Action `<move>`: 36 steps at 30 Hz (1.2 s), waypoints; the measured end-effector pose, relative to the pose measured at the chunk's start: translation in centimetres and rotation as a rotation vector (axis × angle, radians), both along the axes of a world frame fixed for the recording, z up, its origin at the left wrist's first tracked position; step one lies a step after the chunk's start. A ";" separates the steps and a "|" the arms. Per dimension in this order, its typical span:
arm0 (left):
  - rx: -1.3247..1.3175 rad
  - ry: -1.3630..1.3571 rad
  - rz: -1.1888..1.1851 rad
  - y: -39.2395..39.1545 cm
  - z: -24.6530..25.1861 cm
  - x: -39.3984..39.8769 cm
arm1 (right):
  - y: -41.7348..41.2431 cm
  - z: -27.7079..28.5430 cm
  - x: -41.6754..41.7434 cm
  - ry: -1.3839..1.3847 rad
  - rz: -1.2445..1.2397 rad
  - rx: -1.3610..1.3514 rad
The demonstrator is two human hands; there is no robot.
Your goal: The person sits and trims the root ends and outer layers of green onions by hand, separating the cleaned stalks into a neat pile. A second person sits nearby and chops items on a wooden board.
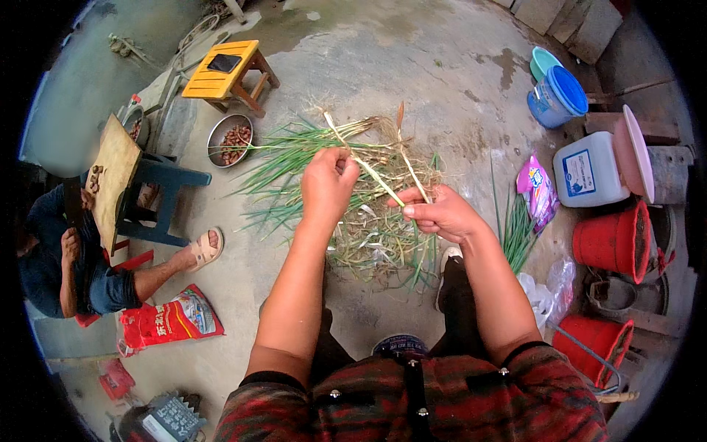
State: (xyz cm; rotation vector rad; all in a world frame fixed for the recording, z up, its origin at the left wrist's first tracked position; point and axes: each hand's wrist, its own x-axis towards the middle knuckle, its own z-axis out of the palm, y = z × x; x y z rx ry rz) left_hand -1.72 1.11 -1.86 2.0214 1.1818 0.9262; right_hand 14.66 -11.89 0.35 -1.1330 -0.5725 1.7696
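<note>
Both my hands are raised over a pile of green onions with roots (287, 160) on the concrete floor. My left hand (331, 182) pinches a green onion stalk (375, 177) near its pale root end. Lower on the same stalk, my right hand (442, 212) grips with thumb and fingers. A second onion stalk (410, 160), its tip brown, rises from between the fingers of my right hand. Under the hands lie loose roots, peeled skins and leaf scraps (375, 237). Another bunch of green onion leaves (517, 232) rests on the floor to the right.
A metal bowl of small brown bulbs or nuts (233, 141) and a yellow stool (221, 77) bearing a phone (224, 63) stand at upper left. A person with a cleaver sits at a board (113, 182). Rightward are a blue bucket (555, 99), a jug (591, 171) and red buckets (607, 240).
</note>
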 end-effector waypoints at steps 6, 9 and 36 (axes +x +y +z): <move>0.069 0.023 0.148 1.2 0.1 -1.0 | -0.8 0.2 0.3 -0.012 0.044 0.010; 0.103 0.020 0.266 2.2 0.4 -1.9 | -1.5 0.3 0.7 0.015 0.116 0.005; -0.833 -1.272 0.428 3.1 0.5 -1.7 | -0.3 -0.6 -2.9 -0.399 0.170 -0.064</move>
